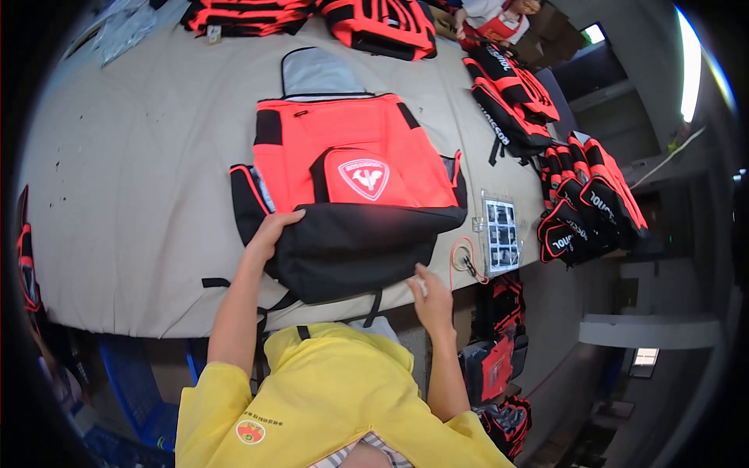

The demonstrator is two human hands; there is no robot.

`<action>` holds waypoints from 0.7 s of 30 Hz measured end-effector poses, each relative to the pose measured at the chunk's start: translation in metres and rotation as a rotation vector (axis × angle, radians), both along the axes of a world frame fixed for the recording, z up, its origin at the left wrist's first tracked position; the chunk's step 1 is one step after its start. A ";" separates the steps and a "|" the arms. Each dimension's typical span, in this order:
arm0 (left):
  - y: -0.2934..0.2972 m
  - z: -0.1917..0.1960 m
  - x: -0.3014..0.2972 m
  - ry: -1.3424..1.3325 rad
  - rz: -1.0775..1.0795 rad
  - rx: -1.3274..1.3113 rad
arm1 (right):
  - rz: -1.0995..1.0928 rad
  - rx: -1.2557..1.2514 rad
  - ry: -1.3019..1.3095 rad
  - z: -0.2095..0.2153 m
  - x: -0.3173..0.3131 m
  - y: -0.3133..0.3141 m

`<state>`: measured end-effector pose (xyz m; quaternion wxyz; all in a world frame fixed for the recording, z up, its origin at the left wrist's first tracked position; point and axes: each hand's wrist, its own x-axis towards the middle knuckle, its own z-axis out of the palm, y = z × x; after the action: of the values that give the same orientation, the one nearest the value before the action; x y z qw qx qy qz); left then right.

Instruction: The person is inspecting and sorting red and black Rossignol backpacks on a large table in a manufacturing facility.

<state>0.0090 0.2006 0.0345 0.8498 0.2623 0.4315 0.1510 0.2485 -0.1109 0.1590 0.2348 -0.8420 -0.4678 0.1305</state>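
Note:
A coral-red and black backpack (351,183) lies front up on the cloth-covered table, its black base toward me. Its grey-lined top flap (320,72) is folded back at the far end. My left hand (271,232) grips the left side of the base, thumb across the black fabric and the other fingers mostly hidden. Beside the base's lower right corner is my right hand (434,300), its fingers slightly bent and apart. Something small and pale shows at those fingers, too small to name. Black straps (373,309) hang at the near table edge.
More red-black backpacks (589,199) are piled along the right edge, with others (378,27) at the far side. A sheet of pictures (502,234) and a tape roll (462,258) lie right. Another person (499,19) stands far right. Blue crates (140,382) sit below left.

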 end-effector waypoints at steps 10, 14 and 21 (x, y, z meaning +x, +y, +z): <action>-0.051 0.130 0.002 0.289 -0.474 1.300 | 0.160 0.061 -0.387 0.014 0.122 0.032; -0.152 0.102 -0.011 0.477 -0.399 1.859 | 0.196 0.093 -0.303 -0.066 0.129 -0.027; -0.253 0.033 0.002 0.953 -0.465 1.522 | 0.229 0.157 -0.171 -0.126 0.117 -0.054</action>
<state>0.0105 -0.0523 0.0675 0.1905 0.8640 0.4562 0.0956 0.3656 -0.1649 0.0334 0.2430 -0.7703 -0.5877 0.0474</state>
